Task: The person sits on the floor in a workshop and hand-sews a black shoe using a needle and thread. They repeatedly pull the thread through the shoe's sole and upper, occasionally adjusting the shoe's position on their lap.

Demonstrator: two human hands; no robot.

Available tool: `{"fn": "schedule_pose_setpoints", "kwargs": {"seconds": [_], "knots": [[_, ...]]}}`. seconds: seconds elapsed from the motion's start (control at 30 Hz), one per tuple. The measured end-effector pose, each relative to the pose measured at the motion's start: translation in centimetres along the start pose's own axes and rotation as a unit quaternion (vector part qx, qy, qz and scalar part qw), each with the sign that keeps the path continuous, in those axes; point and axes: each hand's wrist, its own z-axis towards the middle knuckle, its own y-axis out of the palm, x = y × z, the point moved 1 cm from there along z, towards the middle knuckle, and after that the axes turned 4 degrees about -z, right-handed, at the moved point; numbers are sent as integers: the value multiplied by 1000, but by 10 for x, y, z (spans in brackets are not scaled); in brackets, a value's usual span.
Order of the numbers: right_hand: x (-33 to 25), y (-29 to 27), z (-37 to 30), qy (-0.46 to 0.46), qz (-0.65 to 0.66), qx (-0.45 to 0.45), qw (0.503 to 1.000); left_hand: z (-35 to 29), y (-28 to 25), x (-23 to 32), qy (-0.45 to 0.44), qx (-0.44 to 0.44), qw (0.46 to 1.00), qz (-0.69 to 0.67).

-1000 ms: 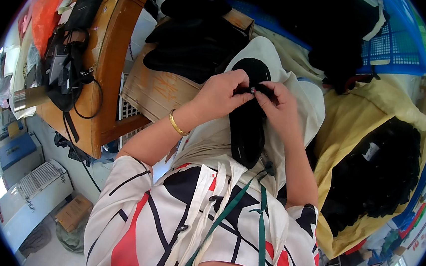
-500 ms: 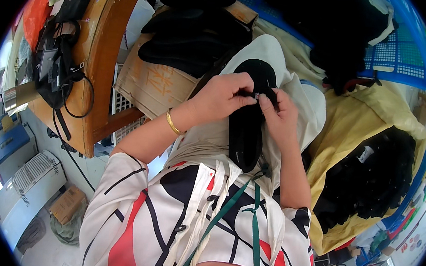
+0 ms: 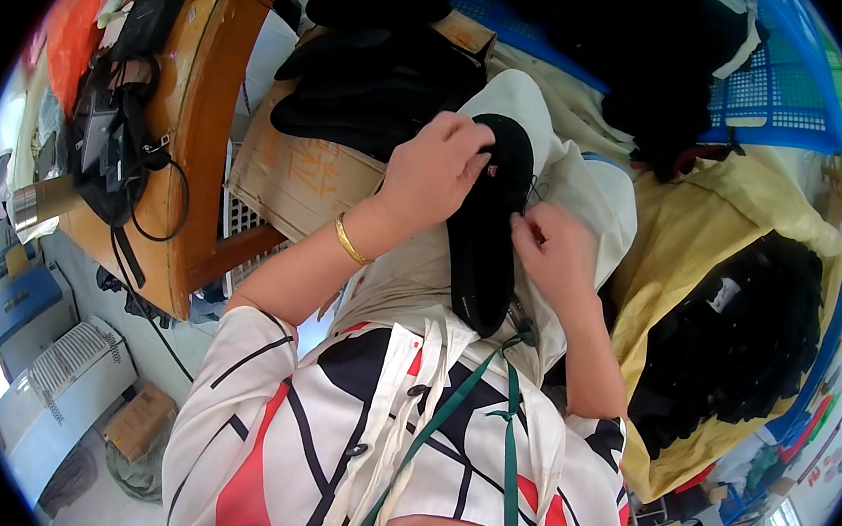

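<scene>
A long black cloth shoe [image 3: 487, 239] lies on my lap over pale cloth, its rounded far end pointing away from me. A small pinkish mark shows near that end. My left hand [image 3: 439, 166] is closed at the shoe's upper left edge, fingers bent against it. Beside the shoe's right edge, my right hand [image 3: 555, 252] has its fingers curled in; whatever they pinch is too small to make out. A thin dark loop, perhaps thread, stands just above that hand.
Several black shoes [image 3: 374, 111] lie on a cardboard box [image 3: 300, 169] at the far left, beside a wooden table [image 3: 179, 135]. To my right, a yellow sack [image 3: 677, 219] holds black pieces. Behind it is a blue plastic basket [image 3: 774, 108] with black cloth.
My hands have moved apart from the small mark on the shoe. The left shifted left to the edge, and the right drew down and back with its fingers curled.
</scene>
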Motion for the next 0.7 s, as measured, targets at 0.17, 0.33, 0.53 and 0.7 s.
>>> {"fn": "schedule_pose_setpoints", "kwargs": {"seconds": [0.17,0.33,0.53,0.7], "knots": [[-5,-17,10,-56,13,266,962,-2,-5,8,41,-61,997,35],[-37,1,18,-125,407,309,851,-4,1,30,21,-98,982,159],[-18,16,26,13,841,133,525,-4,2,24,51,-129,970,198],[-17,17,18,9,835,123,536,0,11,27,74,-125,946,290]]}}
